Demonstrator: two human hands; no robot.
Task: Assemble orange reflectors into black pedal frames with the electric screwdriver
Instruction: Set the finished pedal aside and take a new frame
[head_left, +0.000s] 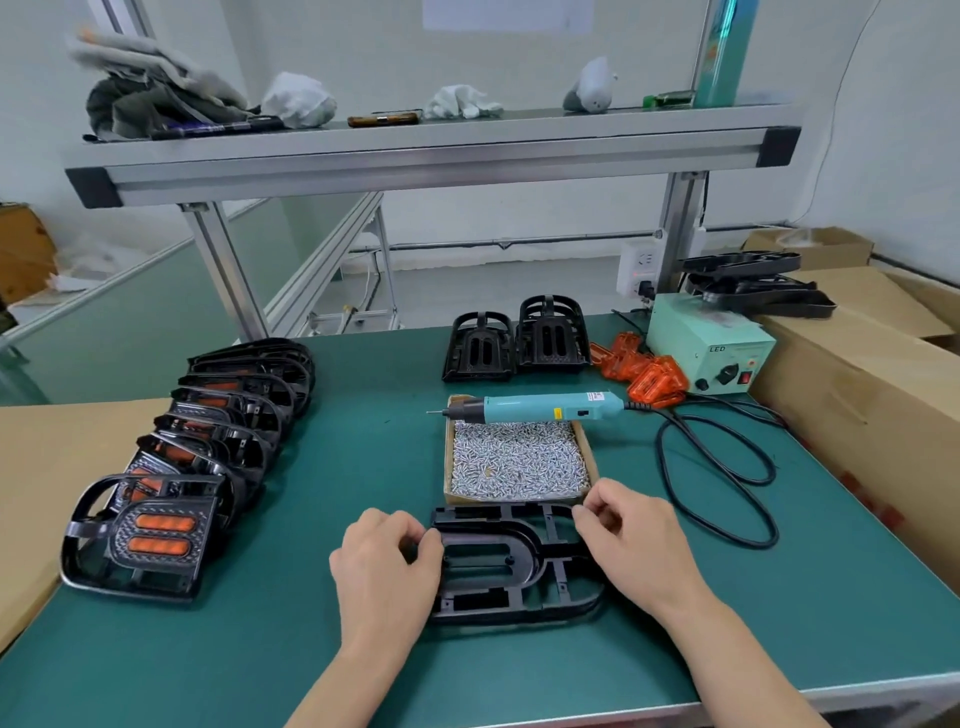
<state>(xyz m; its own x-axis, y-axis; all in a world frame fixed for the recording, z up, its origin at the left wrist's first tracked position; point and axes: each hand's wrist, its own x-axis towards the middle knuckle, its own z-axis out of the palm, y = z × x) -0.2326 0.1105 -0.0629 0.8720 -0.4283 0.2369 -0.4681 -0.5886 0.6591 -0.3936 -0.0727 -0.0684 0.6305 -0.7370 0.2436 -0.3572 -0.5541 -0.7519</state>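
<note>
A black pedal frame (511, 564) lies flat on the green mat in front of me, without a reflector in it. My left hand (382, 564) grips its left end with curled fingers. My right hand (631, 538) pinches its upper right edge. The teal electric screwdriver (540, 407) lies across the far rim of a cardboard tray of screws (519, 460), just beyond the frame. Loose orange reflectors (641, 371) are heaped at the back right. Two empty black frames (517, 340) stand at the back.
A row of several assembled pedals with orange reflectors (197, 452) leans along the left side. The green power box (709, 345) sits back right, its black cable (722, 478) looping over the mat. Cardboard boxes (862, 395) flank the right edge; more frames (753, 286) rest on them.
</note>
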